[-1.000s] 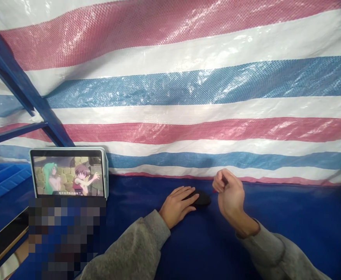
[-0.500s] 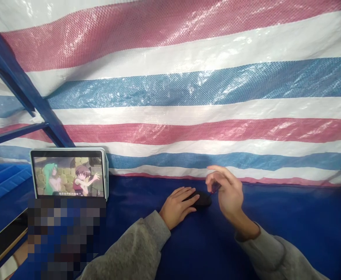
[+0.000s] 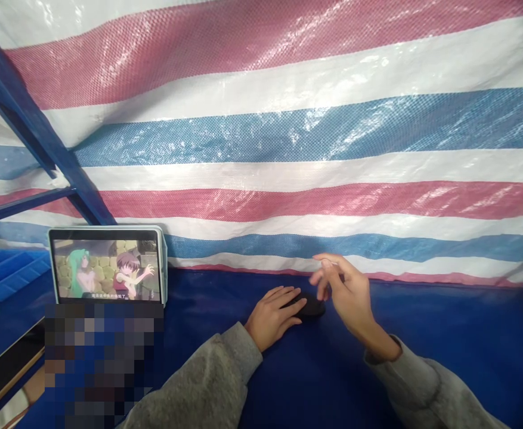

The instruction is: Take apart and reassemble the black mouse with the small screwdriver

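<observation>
My left hand [image 3: 272, 316] lies palm down on the blue surface, fingers stretched out and slightly apart. Its fingertips rest on the left side of a small, dark, rounded object [image 3: 313, 306], whose kind I cannot make out. Above and to the right of that object, my right hand [image 3: 344, 292] is raised. Its thumb and forefinger come together in a pinch and the other fingers curl loosely. Anything between those fingertips is too small to see.
A tablet [image 3: 107, 271] in a pale case stands at the left, playing a cartoon. Nearer is a phone [image 3: 8, 366] by another person's hand [image 3: 37, 384]; a blurred patch covers part of that area. Blue trays [image 3: 11, 271], a blue frame [image 3: 42, 137] and a striped sheet [image 3: 288, 137] lie beyond.
My right hand has turned and shifted slightly left, its thumb now showing against the forefinger. My left hand and the dark object have stayed in place.
</observation>
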The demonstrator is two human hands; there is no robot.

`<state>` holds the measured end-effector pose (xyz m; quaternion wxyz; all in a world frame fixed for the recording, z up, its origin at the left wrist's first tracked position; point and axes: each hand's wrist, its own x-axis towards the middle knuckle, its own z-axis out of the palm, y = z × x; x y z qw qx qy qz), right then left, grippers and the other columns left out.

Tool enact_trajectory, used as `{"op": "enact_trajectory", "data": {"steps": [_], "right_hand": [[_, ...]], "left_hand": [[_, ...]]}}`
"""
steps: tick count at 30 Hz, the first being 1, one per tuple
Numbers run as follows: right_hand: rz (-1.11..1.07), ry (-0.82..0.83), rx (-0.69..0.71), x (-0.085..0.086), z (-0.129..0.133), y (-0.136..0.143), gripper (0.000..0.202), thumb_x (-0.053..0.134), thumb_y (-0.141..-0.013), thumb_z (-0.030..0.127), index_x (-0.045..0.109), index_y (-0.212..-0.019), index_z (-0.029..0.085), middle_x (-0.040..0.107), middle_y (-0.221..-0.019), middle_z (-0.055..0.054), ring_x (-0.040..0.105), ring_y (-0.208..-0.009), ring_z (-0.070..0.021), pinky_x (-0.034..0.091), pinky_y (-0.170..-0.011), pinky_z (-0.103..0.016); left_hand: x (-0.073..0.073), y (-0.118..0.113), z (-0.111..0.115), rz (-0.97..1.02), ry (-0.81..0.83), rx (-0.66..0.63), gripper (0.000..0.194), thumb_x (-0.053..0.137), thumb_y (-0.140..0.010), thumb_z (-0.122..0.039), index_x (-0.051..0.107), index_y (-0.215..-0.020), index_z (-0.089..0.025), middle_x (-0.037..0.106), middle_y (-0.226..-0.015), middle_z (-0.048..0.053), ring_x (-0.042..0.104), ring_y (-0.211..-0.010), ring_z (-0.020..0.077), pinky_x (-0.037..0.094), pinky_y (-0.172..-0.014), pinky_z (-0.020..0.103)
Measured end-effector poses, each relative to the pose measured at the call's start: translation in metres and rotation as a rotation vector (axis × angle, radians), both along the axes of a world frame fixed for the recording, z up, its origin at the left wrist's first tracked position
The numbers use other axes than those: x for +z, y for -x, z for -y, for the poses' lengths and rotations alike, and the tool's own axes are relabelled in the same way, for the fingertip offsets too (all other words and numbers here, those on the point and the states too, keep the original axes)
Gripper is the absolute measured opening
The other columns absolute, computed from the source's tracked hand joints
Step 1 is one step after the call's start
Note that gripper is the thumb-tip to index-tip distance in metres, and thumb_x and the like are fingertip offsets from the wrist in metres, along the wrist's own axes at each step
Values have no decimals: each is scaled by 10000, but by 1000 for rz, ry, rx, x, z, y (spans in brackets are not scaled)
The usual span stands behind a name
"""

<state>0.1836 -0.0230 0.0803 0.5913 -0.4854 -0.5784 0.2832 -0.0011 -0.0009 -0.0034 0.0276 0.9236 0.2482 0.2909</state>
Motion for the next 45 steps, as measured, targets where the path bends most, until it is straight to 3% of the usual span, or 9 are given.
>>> {"op": "enact_trajectory", "data": {"steps": [4, 8, 12, 19, 25, 28, 31, 39, 45], "right_hand": [[-237, 50, 82, -1, 0, 3, 430, 446, -932, 482, 634, -695, 177, 284, -381, 82, 278, -353, -70, 239, -393, -241], [-403, 67, 127, 0, -2, 3, 469, 490, -904, 423, 466, -500, 186, 308, -474, 49, 300, -455, -84, 265, -466, -265], [-451, 0, 95, -5, -4, 4, 388, 528, -877, 354, 394, -546, 201, 349, -556, 40, 348, -525, -104, 300, -512, -271], [-203, -53, -43, -12, -1, 8, 419, 492, -923, 431, 413, -580, 203, 407, -552, 42, 412, -526, -103, 346, -532, -268], [-400, 0, 11, -8, -7, 2, 249, 554, -889, 440, 605, -818, 207, 300, -471, 100, 318, -386, -76, 339, -429, -247], [-487, 40, 115, -7, -10, -2, 338, 536, -883, 437, 588, -656, 192, 246, -437, 90, 252, -374, -76, 271, -388, -246], [-544, 43, 193, -3, -8, -2, 423, 538, -846, 378, 423, -476, 209, 274, -458, 57, 275, -416, -88, 305, -427, -266], [-617, 53, 117, -3, -7, 1, 326, 577, -815, 296, 382, -566, 216, 312, -560, 56, 326, -502, -103, 405, -556, -265], [-587, 15, 108, -11, -7, 3, 322, 539, -859, 351, 394, -608, 212, 356, -589, 56, 366, -514, -103, 446, -620, -285]], "left_hand": [[1, 0, 1, -13, 4, 2, 387, 470, -976, -388, 521, -1325, -229, 529, -1381, 71, 487, -1289, 211, 402, -1098, 429], [2, -1, 1, -12, 12, 10, 388, 462, -978, -394, 517, -1330, -238, 529, -1381, 70, 496, -1281, 217, 411, -1088, 436], [3, -1, 1, 2, 20, 12, 389, 456, -978, -407, 524, -1321, -236, 535, -1375, 68, 509, -1269, 216, 424, -1077, 428], [-1, 0, 0, -20, -2, 9, 397, 478, -972, -396, 508, -1336, -242, 526, -1384, 71, 491, -1286, 212, 410, -1089, 428], [0, 0, 0, -14, 2, -1, 384, 470, -977, -382, 514, -1329, -237, 518, -1393, 65, 476, -1299, 207, 387, -1107, 429], [1, -1, 1, -1, 12, -12, 379, 461, -981, -381, 519, -1323, -230, 529, -1382, 61, 479, -1296, 202, 387, -1107, 427], [2, -1, 0, 0, 15, -8, 381, 456, -982, -389, 518, -1324, -233, 528, -1382, 66, 489, -1288, 209, 398, -1097, 436], [2, -1, 0, 4, 17, 1, 387, 443, -983, -405, 525, -1319, -232, 533, -1377, 66, 500, -1277, 212, 403, -1092, 435], [2, 0, 0, -10, 19, 5, 387, 460, -979, -394, 521, -1325, -232, 530, -1380, 72, 497, -1279, 218, 406, -1089, 438]]}}
